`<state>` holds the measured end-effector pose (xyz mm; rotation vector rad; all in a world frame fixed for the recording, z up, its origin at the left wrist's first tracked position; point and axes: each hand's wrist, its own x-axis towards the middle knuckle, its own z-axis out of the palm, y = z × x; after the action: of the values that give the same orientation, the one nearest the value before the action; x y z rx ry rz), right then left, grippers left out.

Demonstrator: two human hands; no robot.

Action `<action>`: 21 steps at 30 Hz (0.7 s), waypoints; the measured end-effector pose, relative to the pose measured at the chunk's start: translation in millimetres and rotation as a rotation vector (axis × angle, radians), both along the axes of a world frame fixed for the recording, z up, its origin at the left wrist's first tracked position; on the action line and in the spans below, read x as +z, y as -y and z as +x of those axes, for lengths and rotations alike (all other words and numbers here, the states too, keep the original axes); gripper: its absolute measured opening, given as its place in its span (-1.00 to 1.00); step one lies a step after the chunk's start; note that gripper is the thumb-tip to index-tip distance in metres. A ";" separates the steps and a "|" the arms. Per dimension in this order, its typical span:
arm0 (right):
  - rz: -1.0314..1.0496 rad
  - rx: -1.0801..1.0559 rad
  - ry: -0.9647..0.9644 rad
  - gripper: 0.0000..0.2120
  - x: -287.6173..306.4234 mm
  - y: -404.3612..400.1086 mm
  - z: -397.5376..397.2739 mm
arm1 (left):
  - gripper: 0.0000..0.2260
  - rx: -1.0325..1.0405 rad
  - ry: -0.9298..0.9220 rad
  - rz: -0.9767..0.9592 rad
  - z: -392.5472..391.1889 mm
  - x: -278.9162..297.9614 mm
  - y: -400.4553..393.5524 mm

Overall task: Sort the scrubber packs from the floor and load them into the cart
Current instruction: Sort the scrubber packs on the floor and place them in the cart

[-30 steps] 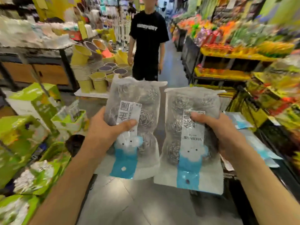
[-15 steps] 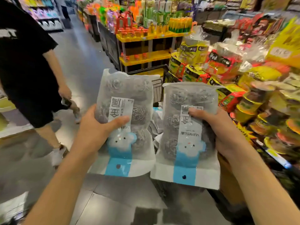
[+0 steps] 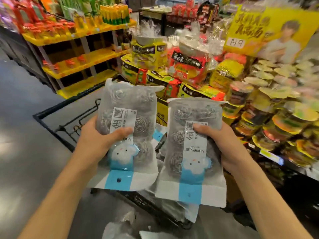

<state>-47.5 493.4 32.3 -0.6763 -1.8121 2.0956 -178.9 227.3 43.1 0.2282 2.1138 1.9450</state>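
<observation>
Head view: the left hand (image 3: 96,140) grips one scrubber pack (image 3: 127,135) around its middle, thumb laid across the white label, and the right hand (image 3: 222,145) grips a second scrubber pack (image 3: 191,150) the same way, thumb on the front and fingers behind. Both packs are held upright side by side, just apart, above the black wire cart (image 3: 69,121), whose rim runs from the left hand toward the lower right. Inside the cart, under the packs, more blue-and-white packs (image 3: 158,135) show in the gap, so loading looks partly done. At the bottom edge another pack (image 3: 119,226) seems to lie on the floor (image 3: 25,135), so some remain. Beyond the cart's far side are noodle displays (image 3: 186,66) and yellow shelves (image 3: 77,62).
</observation>
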 end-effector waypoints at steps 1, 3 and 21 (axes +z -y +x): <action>0.004 -0.041 0.014 -0.60 -3.9 2.7 -10.4 | -0.54 -0.045 0.010 -0.009 -21.5 -4.9 -0.8; 0.019 -0.124 0.052 -0.62 -8.4 10.0 -27.3 | -0.51 -0.135 0.032 -0.039 -63.7 -14.5 -2.6; 0.694 0.394 0.973 -0.35 -141.7 -5.7 -80.7 | -0.52 -0.742 0.086 -0.309 -190.7 -99.7 -67.5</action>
<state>-128.2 499.1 -109.4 -1.3227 -3.1539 1.1226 -369.5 294.8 -56.6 0.7262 1.8583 1.1679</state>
